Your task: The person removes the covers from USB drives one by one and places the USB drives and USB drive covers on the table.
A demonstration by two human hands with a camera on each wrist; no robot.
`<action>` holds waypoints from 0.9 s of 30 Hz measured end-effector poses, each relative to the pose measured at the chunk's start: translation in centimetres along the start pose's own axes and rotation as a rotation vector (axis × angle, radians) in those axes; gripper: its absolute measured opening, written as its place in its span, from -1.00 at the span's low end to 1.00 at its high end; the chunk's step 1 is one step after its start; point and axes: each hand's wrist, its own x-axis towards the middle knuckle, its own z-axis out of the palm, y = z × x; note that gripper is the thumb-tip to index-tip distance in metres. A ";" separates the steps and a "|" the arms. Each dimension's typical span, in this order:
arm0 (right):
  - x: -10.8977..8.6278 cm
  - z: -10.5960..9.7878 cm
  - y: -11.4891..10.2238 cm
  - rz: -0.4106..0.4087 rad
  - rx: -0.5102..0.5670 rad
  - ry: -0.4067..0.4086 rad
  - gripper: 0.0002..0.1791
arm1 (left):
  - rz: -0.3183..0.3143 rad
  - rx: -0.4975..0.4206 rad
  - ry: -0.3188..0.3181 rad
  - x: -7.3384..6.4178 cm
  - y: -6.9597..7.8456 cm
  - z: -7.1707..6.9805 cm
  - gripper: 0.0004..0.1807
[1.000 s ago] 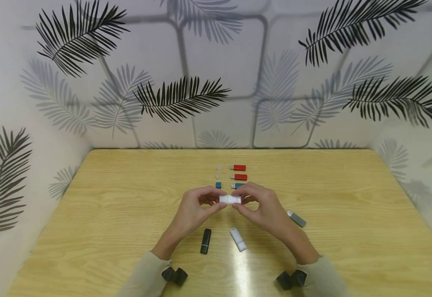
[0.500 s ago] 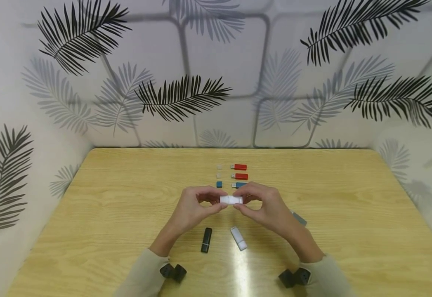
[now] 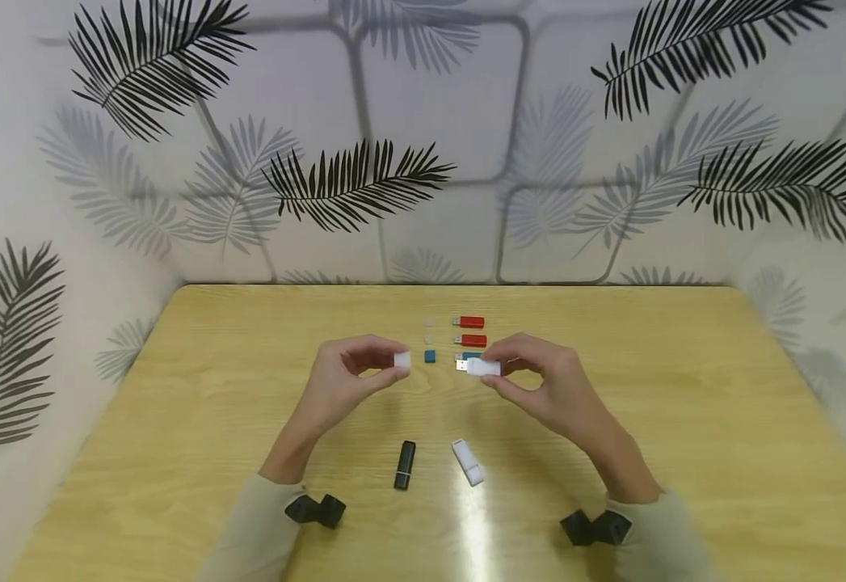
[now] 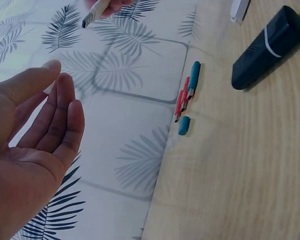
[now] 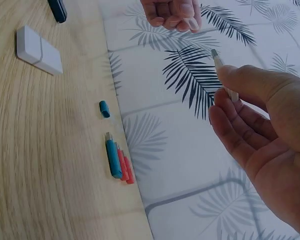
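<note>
Over the surface (image 3: 248,404), left hand (image 3: 338,376) pinches a white cap (image 3: 402,360); right hand (image 3: 552,388) pinches a white USB stick (image 3: 477,367), plug bare. Looks like uncapping's done; next move probably calls for setting both down near the blue cap (image 3: 430,356) and blue stick (image 5: 113,159).

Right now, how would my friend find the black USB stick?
Find the wood-grain table, then the blue cap on it. Come nearer and slightly left to the black USB stick. Unlike the white USB stick lying on its right, it's dark with a thin white band.
</note>
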 end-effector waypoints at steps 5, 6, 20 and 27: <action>0.1 -0.3 0.4 0.015 -0.023 0.004 -0.64 | 0.001 -0.007 0.007 0.3 -0.7 0.4 -0.75; 0.0 -0.4 0.5 0.021 -0.027 0.006 -0.65 | -0.001 -0.001 0.010 0.3 -0.8 0.6 -0.75; -0.4 -0.7 1.1 0.077 -0.046 0.024 -0.66 | -0.089 0.127 0.078 0.4 -1.8 2.4 -0.74; -0.7 -0.2 2.2 0.100 -0.060 0.022 -0.68 | -0.137 0.147 0.055 0.3 -2.5 2.9 -0.73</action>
